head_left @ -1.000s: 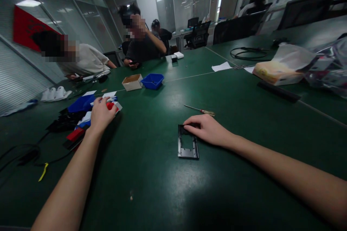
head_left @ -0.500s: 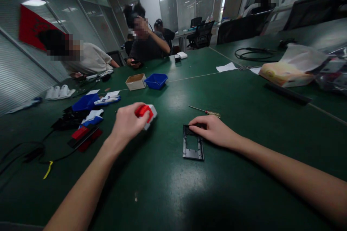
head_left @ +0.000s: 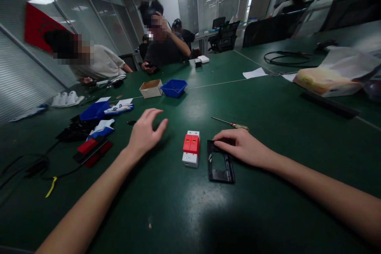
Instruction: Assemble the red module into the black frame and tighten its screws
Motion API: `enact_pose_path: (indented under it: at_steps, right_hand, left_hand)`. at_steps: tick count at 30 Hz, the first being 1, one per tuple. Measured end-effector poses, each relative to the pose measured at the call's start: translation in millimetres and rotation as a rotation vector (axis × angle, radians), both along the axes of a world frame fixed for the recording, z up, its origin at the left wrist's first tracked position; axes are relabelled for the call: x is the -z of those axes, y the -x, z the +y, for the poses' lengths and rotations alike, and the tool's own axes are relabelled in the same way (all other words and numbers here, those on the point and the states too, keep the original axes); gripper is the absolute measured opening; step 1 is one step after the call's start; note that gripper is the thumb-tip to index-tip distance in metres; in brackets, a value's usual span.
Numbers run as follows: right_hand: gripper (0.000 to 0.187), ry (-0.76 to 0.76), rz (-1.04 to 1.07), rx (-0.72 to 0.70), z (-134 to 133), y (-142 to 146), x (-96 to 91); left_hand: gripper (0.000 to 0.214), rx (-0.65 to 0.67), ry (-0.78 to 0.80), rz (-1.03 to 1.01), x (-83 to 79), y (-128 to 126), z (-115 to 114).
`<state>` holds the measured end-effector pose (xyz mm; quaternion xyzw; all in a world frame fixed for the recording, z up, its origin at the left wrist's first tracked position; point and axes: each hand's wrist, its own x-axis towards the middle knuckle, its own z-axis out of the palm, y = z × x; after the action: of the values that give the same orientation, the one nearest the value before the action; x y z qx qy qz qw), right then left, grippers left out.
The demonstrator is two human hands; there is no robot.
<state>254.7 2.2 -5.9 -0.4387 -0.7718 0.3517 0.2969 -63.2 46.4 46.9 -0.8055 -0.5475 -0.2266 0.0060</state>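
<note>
A white-and-red two-pole module that looks like a circuit breaker or surge protector (head_left: 191, 149) lies on the green table (head_left: 166, 206) in front of me. To its left, my left hand (head_left: 148, 129) hangs over the table with thumb and fingers apart, holding nothing. My right hand (head_left: 242, 145) has its thumb and fingers closed on the upper edge of a black rectangular plastic frame (head_left: 230, 168), right of the module. The frame's top corner is partly hidden by my fingers. Just beyond that hand lies a screwdriver (head_left: 235, 125) with a clear yellowish handle.
A blue bin (head_left: 175, 94) and a small cardboard box (head_left: 151, 94) stand farther back. Gloves (head_left: 101, 129), red-and-black pieces (head_left: 93, 151) and cables lie at left. A tissue pack (head_left: 324, 83) and black bar (head_left: 329, 104) lie right. Two people sit across the table.
My left hand has set the red-and-white module down beside the black frame, let go and moved back left. The right hand stays on the frame, which is tilted slightly differently.
</note>
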Motion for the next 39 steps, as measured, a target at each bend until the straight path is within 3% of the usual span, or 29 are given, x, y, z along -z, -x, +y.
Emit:
enact_pose_path:
  at_steps: [1, 3, 5, 7, 10, 13, 16, 19, 24, 26, 29, 34, 36, 39]
  right_hand:
    - [0.030, 0.005, -0.002, 0.000, 0, 0, 0.1]
    - [0.029, 0.016, -0.005, 0.001, 0, 0, 0.3]
    - [0.029, 0.030, -0.007, 0.004, 0, 0, 0.6]
    - [0.029, 0.043, -0.008, 0.004, -1, 0, 0.8]
    - [0.029, 0.061, -0.008, 0.006, -1, -1, 0.8]
    - [0.031, 0.122, 0.025, 0.026, 1, -3, -0.6]
    - [0.031, 0.204, 0.084, 0.059, 4, -5, -3.7]
    - [0.036, 0.277, 0.116, 0.059, 7, -7, -7.5]
    - [0.046, 0.315, 0.207, 0.154, 4, -11, -15.3]
    - [0.042, 0.169, 0.226, 0.268, -4, -11, -19.5]
    - [0.034, -0.273, 0.098, 0.371, -22, -7, -25.7]
    - [0.031, -0.962, -0.210, -0.015, -46, 4, -31.4]
    - [0.029, -1.103, -0.292, -0.088, -50, 6, -33.2]
    - [0.029, -1.177, -0.416, -0.125, -54, 10, -35.3]
  left_hand:
    - [0.056, -0.101, -0.022, 0.048, 4.0, 21, 16]
    - [0.067, -0.300, 0.111, 0.170, 14.7, 59, 43]
    - [0.071, -0.333, 0.219, 0.199, 26.2, 84, 58]
    - [0.072, -0.276, 0.284, 0.211, 34.6, 92, 59]
    - [0.076, -0.090, 0.328, 0.230, 38.8, 75, 44]
    - [0.082, 0.180, 0.372, 0.243, 35.6, 46, 24]
    - [0.103, 0.387, 0.435, 0.184, 30.1, 22, 5]
    - [0.121, 0.487, 0.489, 0.068, 26.7, 0, -10]
    - [0.111, 0.461, 0.459, -0.019, 30.4, -37, -34]
    - [0.112, 0.387, 0.439, -0.044, 34.2, -51, -45]
    - [0.111, 0.317, 0.411, -0.065, 39.1, -66, -58]
    - [0.109, 0.362, 0.364, -0.071, 41.0, -71, -65]
    - [0.111, 0.349, 0.369, -0.074, 40.4, -70, -64]
    - [0.117, 0.323, 0.387, -0.080, 38.8, -69, -64]
